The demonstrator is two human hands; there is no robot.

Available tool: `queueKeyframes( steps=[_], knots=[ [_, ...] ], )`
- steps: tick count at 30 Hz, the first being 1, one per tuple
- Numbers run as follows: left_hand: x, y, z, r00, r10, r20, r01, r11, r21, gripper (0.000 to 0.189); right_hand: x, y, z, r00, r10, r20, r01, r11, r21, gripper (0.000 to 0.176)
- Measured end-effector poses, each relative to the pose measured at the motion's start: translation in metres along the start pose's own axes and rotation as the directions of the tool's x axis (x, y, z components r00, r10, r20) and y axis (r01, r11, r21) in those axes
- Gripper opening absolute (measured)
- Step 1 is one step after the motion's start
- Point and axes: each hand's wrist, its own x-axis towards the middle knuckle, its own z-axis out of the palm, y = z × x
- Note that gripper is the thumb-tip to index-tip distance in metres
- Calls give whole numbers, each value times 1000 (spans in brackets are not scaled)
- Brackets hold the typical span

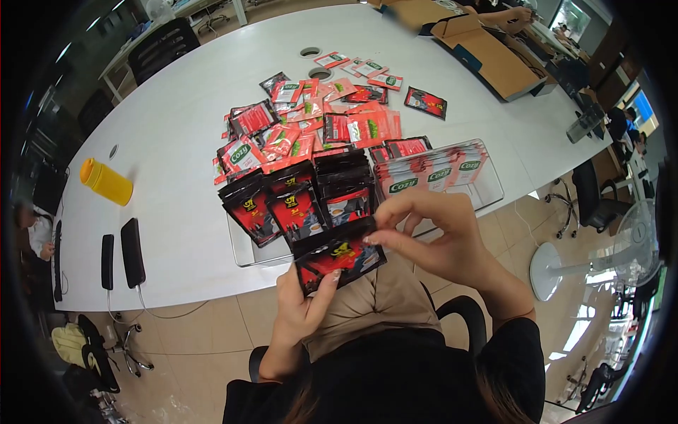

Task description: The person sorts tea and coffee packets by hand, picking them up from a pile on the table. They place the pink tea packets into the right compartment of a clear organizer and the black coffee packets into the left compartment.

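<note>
My left hand [300, 307] holds a small stack of black and red coffee sachets [340, 256] above my lap, its thumb across the front. My right hand [445, 237] pinches the upper right corner of the same sachets between thumb and fingertips. Just beyond, more black and red coffee sachets [296, 212] stand in rows in a tray [247, 264] at the table's near edge. To their right, white and pink Cozy packets [439, 174] stand in line in a clear tray [500, 185].
A loose pile of Cozy packets and coffee sachets [304, 120] covers the middle of the white table [183, 169]. A yellow bottle [106, 181] and two cabled black phone-like devices [132, 252] lie left. An open cardboard box [487, 60] is at the back right; a white fan [547, 272] stands right.
</note>
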Motion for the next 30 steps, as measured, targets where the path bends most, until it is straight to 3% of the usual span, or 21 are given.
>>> queueKeyframes(
  steps=[3,5,6,8,10,12,13,16,18,21,24,26,30],
  knots=[
    [1,-2,-6,997,50,64,-55,995,87,30,2,-3,8,999,-19,35,19,1000,-16,18],
    [-1,-3,-11,998,65,23,-67,992,104,28,4,5,9,992,-75,98,81,995,-59,21],
    [-3,-3,-13,997,74,1,-73,991,112,27,5,6,9,996,-81,44,85,993,-82,21],
    [-8,-6,-11,982,-95,-162,51,965,-256,28,12,7,4,994,-100,-53,92,987,-135,22],
    [-1,-3,-16,955,-108,-275,-13,915,-403,36,21,12,-3,975,-137,-177,111,982,-152,19],
    [0,-6,-30,903,6,-429,-61,991,-115,39,28,18,-7,961,-87,-263,59,992,-111,18],
    [4,-7,-30,873,39,-487,-112,986,-120,38,29,22,-6,960,-82,-268,60,994,-91,18],
    [16,-3,-46,923,36,-382,-18,999,49,39,29,31,7,975,-92,-200,74,993,-96,20],
    [33,-2,-44,952,6,-305,4,1000,30,42,27,26,8,999,-3,-36,-5,973,-229,20],
    [56,0,-45,995,-76,-56,88,964,252,51,28,30,17,990,97,104,-56,939,-339,23],
    [67,-7,-45,982,-167,89,122,916,383,58,25,39,19,976,-64,207,181,764,-620,27],
    [73,-4,-40,966,-225,129,142,875,463,62,28,36,18,968,-109,228,237,702,-671,28],
    [78,5,-43,969,-140,203,-35,738,674,66,31,34,14,935,-65,350,300,671,-678,25]
  ],
)
